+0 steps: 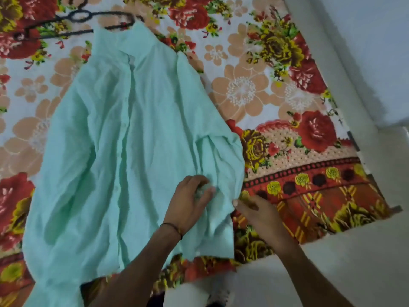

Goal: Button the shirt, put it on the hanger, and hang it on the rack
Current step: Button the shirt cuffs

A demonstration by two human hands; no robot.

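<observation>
A mint-green shirt (124, 151) lies flat on the flowered bedsheet, collar at the far end, its button placket running down the middle. A black hanger (73, 21) lies on the sheet beyond the collar, partly under it. My left hand (190, 202) grips a bunch of the shirt's fabric near its lower right side, fingers curled round it. My right hand (259, 213) rests at the shirt's right edge, thumb against the cloth, palm over the sheet; whether it pinches the cloth I cannot tell.
The flowered bedsheet (287, 107) covers the bed. A white wall (365, 63) runs along the right side, and pale floor (343, 262) shows at the lower right past the sheet's red border.
</observation>
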